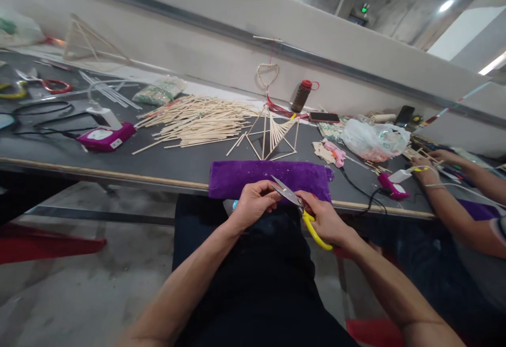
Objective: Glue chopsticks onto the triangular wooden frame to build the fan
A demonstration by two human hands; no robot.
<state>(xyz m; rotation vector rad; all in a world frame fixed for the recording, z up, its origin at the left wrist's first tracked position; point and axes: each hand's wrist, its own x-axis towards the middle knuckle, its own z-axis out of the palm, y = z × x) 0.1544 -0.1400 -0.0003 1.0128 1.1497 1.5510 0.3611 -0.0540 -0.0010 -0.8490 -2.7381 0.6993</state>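
Dark tabletop (177, 158) against pale wall (197, 36). Right hand (324, 220) gripping yellow-handled scissors (293, 197), blades slightly parted, at near edge of purple towel (253, 172). Left hand (256, 202) beside blades at 9 o'clock, fingers pinched closed; contents unclear. From scissors: stick frame (276, 135), 12 o'clock; stick pile (209, 120), between 10 and 11.

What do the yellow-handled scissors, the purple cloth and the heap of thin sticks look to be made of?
Scissors: metal blades, likely steel, going by their grey sheen; smooth, bright yellow handles, probably plastic or plastic-coated.
Purple cloth: matt, soft-looking fabric, perhaps towelling.
Sticks: pale tan and dull, so probably unpainted wood or bamboo; I can't tell which.
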